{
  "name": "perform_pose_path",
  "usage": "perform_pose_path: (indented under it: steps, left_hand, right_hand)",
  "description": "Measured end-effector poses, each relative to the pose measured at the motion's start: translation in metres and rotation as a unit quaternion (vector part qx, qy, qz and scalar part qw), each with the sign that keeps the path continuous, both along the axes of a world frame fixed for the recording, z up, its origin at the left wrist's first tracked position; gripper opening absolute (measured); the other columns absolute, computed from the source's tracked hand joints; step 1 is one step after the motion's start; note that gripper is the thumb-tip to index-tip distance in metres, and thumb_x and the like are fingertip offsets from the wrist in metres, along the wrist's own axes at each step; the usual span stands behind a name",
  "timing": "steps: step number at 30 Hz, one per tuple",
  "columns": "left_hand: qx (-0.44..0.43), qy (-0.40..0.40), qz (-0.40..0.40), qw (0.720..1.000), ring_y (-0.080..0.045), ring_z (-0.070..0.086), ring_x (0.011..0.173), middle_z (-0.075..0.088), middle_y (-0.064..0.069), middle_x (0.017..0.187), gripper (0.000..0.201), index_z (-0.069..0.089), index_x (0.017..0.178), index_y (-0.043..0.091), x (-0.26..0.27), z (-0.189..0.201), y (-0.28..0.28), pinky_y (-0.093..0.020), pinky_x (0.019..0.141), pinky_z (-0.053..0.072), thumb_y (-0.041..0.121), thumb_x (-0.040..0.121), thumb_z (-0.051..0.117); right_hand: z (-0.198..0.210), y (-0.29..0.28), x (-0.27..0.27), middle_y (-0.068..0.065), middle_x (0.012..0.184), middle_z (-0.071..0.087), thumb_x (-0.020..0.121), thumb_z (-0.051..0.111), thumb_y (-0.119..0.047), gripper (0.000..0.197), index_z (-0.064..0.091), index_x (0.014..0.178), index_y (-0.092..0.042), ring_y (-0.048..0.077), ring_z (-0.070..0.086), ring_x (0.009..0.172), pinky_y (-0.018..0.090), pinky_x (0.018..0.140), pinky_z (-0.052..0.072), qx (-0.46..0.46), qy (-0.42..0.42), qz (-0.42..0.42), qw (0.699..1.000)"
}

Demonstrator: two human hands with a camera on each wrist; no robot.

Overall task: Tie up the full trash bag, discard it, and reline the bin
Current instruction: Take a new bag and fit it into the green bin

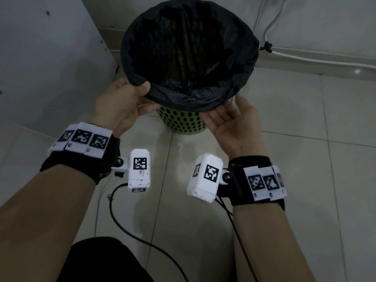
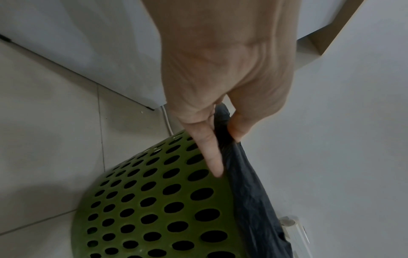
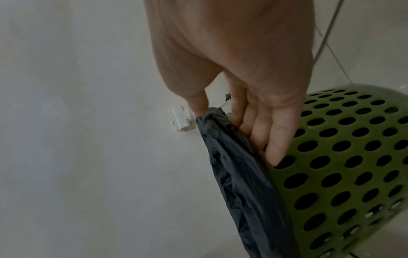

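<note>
A green perforated bin (image 1: 183, 123) stands on the tiled floor, lined with a black trash bag (image 1: 183, 47) whose hem is folded over the rim. My left hand (image 1: 140, 92) pinches the hem at the near left rim, thumb on top; the left wrist view shows the bag (image 2: 247, 183) between thumb and forefinger against the bin (image 2: 154, 200). My right hand (image 1: 225, 112) is at the near right rim, palm up. In the right wrist view its thumb presses the bag hem (image 3: 238, 174) and its straight fingers lie behind it on the bin wall (image 3: 342, 157).
A white cabinet (image 1: 50, 58) stands close on the bin's left. A white cable (image 1: 272, 23) runs along the wall behind. A small knot (image 1: 267, 46) of bag sticks out at the far right rim. Black cords (image 1: 122, 220) trail over the floor near my legs.
</note>
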State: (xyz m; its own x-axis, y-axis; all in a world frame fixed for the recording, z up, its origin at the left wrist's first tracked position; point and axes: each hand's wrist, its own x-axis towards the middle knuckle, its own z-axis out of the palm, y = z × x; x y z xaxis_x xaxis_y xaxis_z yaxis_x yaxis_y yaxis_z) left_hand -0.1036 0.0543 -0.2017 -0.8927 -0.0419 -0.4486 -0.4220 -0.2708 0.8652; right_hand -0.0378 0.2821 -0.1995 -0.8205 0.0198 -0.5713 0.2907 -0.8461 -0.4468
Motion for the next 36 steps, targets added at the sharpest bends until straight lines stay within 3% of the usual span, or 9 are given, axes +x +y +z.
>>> perform_pose_path:
  steps: [2,6,11,17,19,24,28,32,36]
  left_hand:
    - [-0.009,0.001,-0.005,1.0,-0.026,0.074,0.096,0.069,-0.014,0.122,0.039,0.05,0.136,0.004,0.0,0.0,0.001,-0.034,0.069,0.061,0.007,0.098,0.055]
    - [-0.038,-0.012,0.013,0.999,-0.024,0.075,0.091,0.069,-0.013,0.121,0.039,0.051,0.136,0.005,-0.001,0.002,0.0,-0.033,0.068,0.061,0.015,0.099,0.056]
    - [-0.041,-0.026,-0.049,0.998,-0.028,0.074,0.093,0.071,-0.014,0.115,0.049,0.058,0.131,0.012,0.014,0.01,0.014,-0.041,0.072,0.061,0.041,0.092,0.064]
    - [0.015,0.005,-0.028,0.999,-0.029,0.072,0.102,0.069,-0.017,0.121,0.035,0.056,0.131,0.002,0.017,0.01,0.03,-0.038,0.075,0.06,0.011,0.097,0.059]
    - [0.016,0.006,-0.041,0.999,-0.028,0.071,0.104,0.069,-0.016,0.121,0.03,0.058,0.128,0.003,0.017,0.01,0.029,-0.036,0.079,0.06,0.007,0.099,0.054]
    - [0.018,0.016,-0.028,0.999,-0.025,0.072,0.099,0.071,-0.013,0.114,0.019,0.061,0.115,0.009,0.014,0.007,0.021,-0.033,0.076,0.06,0.005,0.1,0.05]
    - [0.012,0.001,-0.015,1.0,-0.022,0.072,0.101,0.069,-0.01,0.121,0.031,0.057,0.129,0.007,0.01,0.004,0.014,-0.031,0.076,0.059,0.013,0.1,0.048]
    - [0.011,-0.019,0.006,1.0,-0.024,0.065,0.117,0.062,-0.007,0.135,0.04,0.046,0.142,0.01,0.005,0.008,-0.006,-0.032,0.078,0.06,0.022,0.104,0.044]
    - [-0.006,-0.015,0.039,0.999,-0.021,0.064,0.115,0.062,-0.003,0.132,0.037,0.049,0.139,0.017,0.004,0.016,-0.012,-0.029,0.074,0.06,0.027,0.105,0.043]
  right_hand:
    - [0.006,0.0,-0.001,0.015,0.111,0.074,0.096,0.06,-0.041,0.043,0.064,0.12,-0.005,0.03,0.07,0.108,0.05,0.096,0.054,0.016,-0.005,0.021,1.0]
    - [0.011,-0.013,0.0,0.011,0.098,0.074,0.095,0.065,-0.021,0.016,0.064,0.106,-0.009,0.029,0.069,0.105,0.054,0.102,0.049,0.022,-0.029,0.031,0.999]
    - [0.016,-0.026,0.003,0.005,0.113,0.072,0.099,0.058,-0.027,0.012,0.062,0.107,-0.019,0.019,0.069,0.098,0.05,0.1,0.046,0.068,-0.039,0.084,0.993]
    - [0.012,-0.045,0.009,0.007,0.123,0.068,0.101,0.056,-0.029,0.011,0.061,0.108,-0.022,0.019,0.069,0.091,0.054,0.101,0.048,0.08,-0.033,0.126,0.988]
    - [0.009,-0.04,0.008,0.007,0.113,0.071,0.097,0.063,-0.031,0.023,0.063,0.115,-0.018,0.021,0.069,0.09,0.051,0.093,0.055,0.084,-0.044,0.114,0.989]
    - [0.013,-0.048,0.001,-0.001,0.071,0.051,0.097,0.062,-0.022,0.008,0.062,0.094,-0.014,0.014,0.047,0.064,0.034,0.072,0.054,0.041,-0.075,0.075,0.994]
    - [0.009,-0.054,0.007,0.0,0.077,0.056,0.096,0.063,-0.024,0.011,0.063,0.098,-0.014,0.015,0.051,0.068,0.034,0.07,0.052,0.078,-0.051,0.113,0.989]
    - [-0.005,-0.029,0.015,0.006,0.107,0.072,0.088,0.072,-0.038,0.041,0.068,0.117,-0.01,0.021,0.068,0.092,0.039,0.082,0.061,0.133,-0.041,0.05,0.989]
    - [-0.004,-0.018,0.011,0.015,0.114,0.073,0.089,0.073,-0.026,0.028,0.069,0.11,-0.008,0.026,0.067,0.095,0.037,0.081,0.06,0.118,-0.026,0.032,0.992]
